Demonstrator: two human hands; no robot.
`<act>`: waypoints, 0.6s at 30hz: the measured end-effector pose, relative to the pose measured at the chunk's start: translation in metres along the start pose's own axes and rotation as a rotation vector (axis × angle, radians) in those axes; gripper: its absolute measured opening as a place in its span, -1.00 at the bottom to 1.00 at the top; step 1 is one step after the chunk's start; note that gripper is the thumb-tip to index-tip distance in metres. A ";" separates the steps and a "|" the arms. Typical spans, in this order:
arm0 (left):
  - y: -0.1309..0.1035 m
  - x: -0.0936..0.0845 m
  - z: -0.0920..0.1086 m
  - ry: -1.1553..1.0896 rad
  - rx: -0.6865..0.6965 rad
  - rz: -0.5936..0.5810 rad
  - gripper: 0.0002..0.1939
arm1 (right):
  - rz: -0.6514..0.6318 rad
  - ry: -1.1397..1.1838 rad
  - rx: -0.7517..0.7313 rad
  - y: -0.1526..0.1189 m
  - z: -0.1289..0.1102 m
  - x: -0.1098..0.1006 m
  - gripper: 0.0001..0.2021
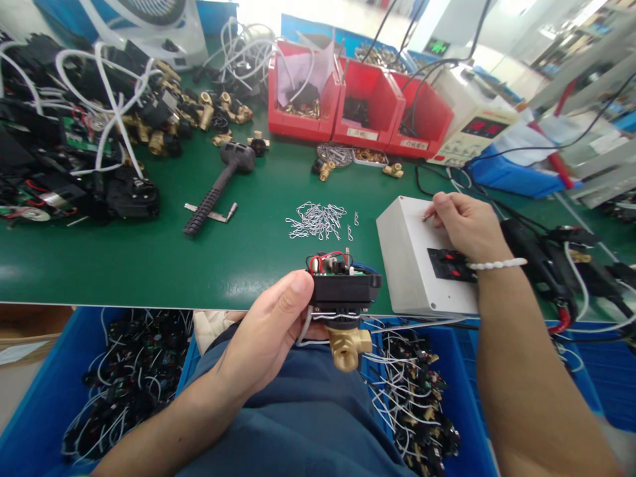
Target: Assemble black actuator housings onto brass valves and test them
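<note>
My left hand (271, 324) grips a motorized valve at the bench's front edge. The valve has a black actuator housing (342, 290), open on top with red and blue wires and electronics showing, and a brass body (345, 348) below. A metal clip pin crosses between housing and brass. On the sloped face of a grey control box (410, 258), my right hand (462, 222) is closed, thumb and finger pinching a small metal toggle switch (427, 216), mostly covered by the fingers. Between the hands and the red bins lies a pile of metal R-clips (318, 220).
A black mallet (218, 185) lies across a metal tool at left, near heaped valve assemblies (74, 132). Red bins (370, 99) and a power supply (472, 126) line the back. Blue crates (30, 397) below hold more wired units. Cables run behind my right arm.
</note>
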State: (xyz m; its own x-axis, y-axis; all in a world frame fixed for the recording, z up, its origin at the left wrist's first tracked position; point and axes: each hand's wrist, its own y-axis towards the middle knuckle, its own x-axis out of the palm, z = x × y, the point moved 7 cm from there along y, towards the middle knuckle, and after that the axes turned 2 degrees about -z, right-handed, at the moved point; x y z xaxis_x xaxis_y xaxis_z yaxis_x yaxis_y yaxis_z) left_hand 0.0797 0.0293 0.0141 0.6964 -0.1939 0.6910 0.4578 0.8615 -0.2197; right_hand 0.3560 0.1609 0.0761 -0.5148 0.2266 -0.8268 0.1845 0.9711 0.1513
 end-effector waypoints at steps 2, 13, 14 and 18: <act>0.001 0.000 -0.001 -0.024 -0.007 -0.012 -0.37 | 0.006 -0.001 0.016 0.000 0.000 -0.001 -0.50; 0.003 -0.010 -0.007 -0.075 -0.057 0.077 -0.42 | 0.008 0.017 0.069 0.000 0.002 0.000 -0.65; 0.003 -0.011 -0.008 -0.079 -0.061 0.086 -0.42 | 0.009 0.017 0.072 0.000 0.002 0.000 -0.64; 0.002 -0.011 -0.008 -0.069 -0.048 0.082 -0.42 | 0.014 0.016 0.075 -0.001 -0.001 0.000 -0.64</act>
State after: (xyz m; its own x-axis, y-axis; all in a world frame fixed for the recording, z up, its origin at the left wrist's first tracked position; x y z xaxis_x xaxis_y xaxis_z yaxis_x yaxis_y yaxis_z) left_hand 0.0772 0.0299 0.0006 0.6933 -0.0894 0.7151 0.4280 0.8494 -0.3088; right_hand 0.3554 0.1598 0.0763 -0.5250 0.2416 -0.8161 0.2535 0.9597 0.1210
